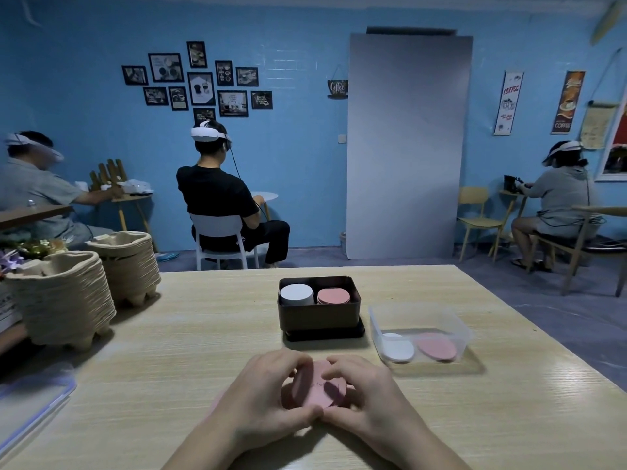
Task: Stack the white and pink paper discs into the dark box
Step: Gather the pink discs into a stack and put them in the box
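A small stack of pink paper discs (pixel 317 385) is cupped between both my hands just above the wooden table near its front edge. My left hand (pixel 261 398) curls around its left side and my right hand (pixel 366 395) around its right, fingertips on top. Beyond them stands the dark box (pixel 319 317) on a black lid, holding a white disc stack (pixel 297 293) on the left and a pink disc stack (pixel 333 296) on the right. A clear plastic tub (pixel 419 329) to the right holds white discs (pixel 398 347) and pink discs (pixel 436 346).
Two piles of stacked pulp egg trays (pixel 64 300) stand at the table's left. A clear lid with a blue rim (pixel 30 401) lies at the front left. Three seated people wearing headsets are across the room, away from the table.
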A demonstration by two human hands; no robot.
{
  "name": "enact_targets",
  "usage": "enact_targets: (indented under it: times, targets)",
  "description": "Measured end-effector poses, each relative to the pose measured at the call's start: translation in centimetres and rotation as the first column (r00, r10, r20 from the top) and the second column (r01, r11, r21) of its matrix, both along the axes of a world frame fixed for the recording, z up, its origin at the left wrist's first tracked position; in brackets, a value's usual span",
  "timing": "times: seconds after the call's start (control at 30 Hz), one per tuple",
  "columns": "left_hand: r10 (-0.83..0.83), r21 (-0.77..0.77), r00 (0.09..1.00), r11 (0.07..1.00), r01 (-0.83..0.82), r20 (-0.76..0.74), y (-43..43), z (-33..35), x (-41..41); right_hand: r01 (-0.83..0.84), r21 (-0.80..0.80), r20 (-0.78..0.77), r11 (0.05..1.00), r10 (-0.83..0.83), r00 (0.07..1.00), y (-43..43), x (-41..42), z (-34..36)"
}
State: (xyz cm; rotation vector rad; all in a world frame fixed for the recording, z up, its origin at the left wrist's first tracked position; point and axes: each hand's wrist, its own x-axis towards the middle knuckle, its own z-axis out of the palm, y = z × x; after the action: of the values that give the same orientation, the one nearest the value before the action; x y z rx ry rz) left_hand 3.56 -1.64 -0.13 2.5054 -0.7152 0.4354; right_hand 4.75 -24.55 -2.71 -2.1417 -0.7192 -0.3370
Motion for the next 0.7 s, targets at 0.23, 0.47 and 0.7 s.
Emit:
enact_targets:
  times: [0.23,0.47,0.7]
  targets:
    - [-0.058,-0.104,0.998,0.993,0.059,0.013,0.7,-0.1,-1.0,-0.022,0.146,-0.040,0.989,0.028,0.999,-0.1,-0.8,0.8]
    - [-0.093,-0.139,0.986,0.984,0.112,0.137,0.8,-0.7,-1.3,-0.020,0.190,-0.023,0.981,0.025,0.999,-0.1,-1.2,1.7]
    - [-0.089,-0.089,0.981,0.990,0.105,0.170,0.9,-1.4,-0.9,-0.055,0.224,-0.121,0.973,0.084,0.989,0.0,-1.1,1.0]
